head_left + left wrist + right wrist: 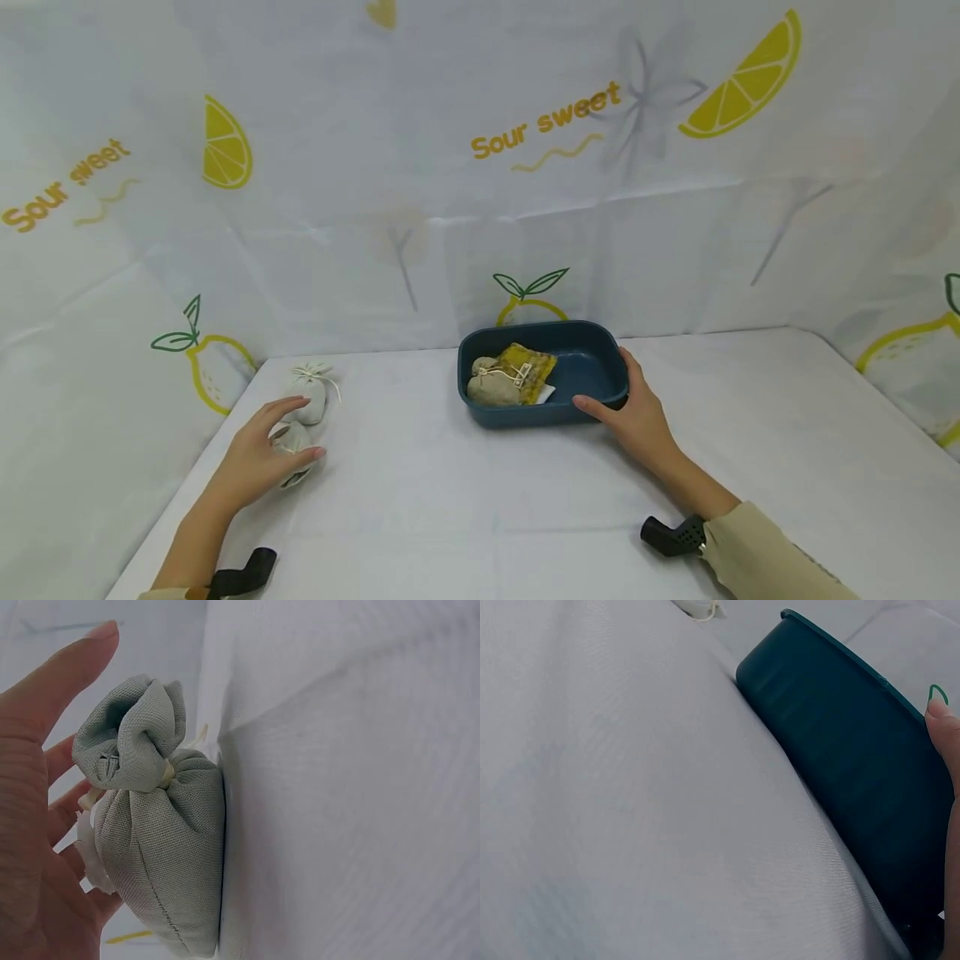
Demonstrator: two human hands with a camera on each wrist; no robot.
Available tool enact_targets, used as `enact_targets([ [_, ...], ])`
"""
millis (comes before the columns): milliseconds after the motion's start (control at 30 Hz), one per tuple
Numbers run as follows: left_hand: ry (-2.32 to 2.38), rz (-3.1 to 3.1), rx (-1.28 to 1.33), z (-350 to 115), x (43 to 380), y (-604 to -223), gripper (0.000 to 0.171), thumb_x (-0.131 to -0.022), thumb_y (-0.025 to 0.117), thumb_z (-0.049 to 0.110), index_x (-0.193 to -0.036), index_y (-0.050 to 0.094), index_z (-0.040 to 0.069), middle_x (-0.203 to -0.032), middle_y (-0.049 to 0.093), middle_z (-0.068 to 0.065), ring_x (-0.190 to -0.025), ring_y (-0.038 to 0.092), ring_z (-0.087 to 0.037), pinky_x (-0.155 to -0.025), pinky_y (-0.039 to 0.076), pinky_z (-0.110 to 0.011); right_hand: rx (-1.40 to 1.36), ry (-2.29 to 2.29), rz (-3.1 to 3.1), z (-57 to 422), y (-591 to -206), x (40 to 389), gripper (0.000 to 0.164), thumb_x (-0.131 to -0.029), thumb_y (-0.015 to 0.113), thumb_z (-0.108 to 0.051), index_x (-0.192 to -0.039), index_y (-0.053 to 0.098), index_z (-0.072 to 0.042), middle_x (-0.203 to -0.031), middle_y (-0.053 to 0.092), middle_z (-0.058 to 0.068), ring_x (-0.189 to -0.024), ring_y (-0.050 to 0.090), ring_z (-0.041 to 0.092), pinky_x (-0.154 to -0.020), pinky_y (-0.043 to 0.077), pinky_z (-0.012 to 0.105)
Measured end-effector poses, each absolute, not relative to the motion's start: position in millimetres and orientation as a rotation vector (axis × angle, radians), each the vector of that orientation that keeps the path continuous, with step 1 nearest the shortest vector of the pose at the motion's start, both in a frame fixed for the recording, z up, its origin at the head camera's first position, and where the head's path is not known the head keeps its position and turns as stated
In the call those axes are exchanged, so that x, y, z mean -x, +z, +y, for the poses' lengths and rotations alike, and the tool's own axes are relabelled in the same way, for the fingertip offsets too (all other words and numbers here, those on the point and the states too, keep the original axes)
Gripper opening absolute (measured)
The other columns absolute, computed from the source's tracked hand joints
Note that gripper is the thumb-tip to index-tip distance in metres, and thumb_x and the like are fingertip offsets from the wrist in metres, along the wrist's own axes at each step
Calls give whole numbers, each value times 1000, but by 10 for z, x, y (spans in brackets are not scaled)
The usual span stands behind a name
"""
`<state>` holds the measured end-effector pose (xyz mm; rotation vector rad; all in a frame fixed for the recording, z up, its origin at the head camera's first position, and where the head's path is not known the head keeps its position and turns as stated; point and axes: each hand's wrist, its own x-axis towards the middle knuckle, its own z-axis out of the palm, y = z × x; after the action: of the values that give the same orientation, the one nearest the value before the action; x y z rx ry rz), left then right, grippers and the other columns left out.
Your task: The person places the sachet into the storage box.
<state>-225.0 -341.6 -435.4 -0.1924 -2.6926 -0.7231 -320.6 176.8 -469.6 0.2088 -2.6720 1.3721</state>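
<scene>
Apparently the step is reaching: in the head view, the left hand (255,458) spreads around the near pouch (296,438) at left — the right hand (639,423) grips the blue box (525,416) at its near right corner. Left wrist view: thumb clear of the near pouch — closing seems needed next. Right wrist view: the blue box rests on cloth (630,787).

A white backdrop (337,100) printed with yellow lemon slices (753,83) spans the upper frame; a white-covered bench (420,492) fills the lower centre.
</scene>
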Motion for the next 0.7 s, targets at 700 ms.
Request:
enact_targets([
  [700, -693, -2748, 135, -3534, 2272, -4639, 70, -69, 92, 42, -128, 66, 12, -135, 62, -12, -130, 53, -43, -101, 43, -63, -208, 1367, -2674, 1764, -4691, 3204, 111, -87, 74, -52, -164, 3, -14, -167, 20, 23, -151, 26, 49, -116, 28, 69],
])
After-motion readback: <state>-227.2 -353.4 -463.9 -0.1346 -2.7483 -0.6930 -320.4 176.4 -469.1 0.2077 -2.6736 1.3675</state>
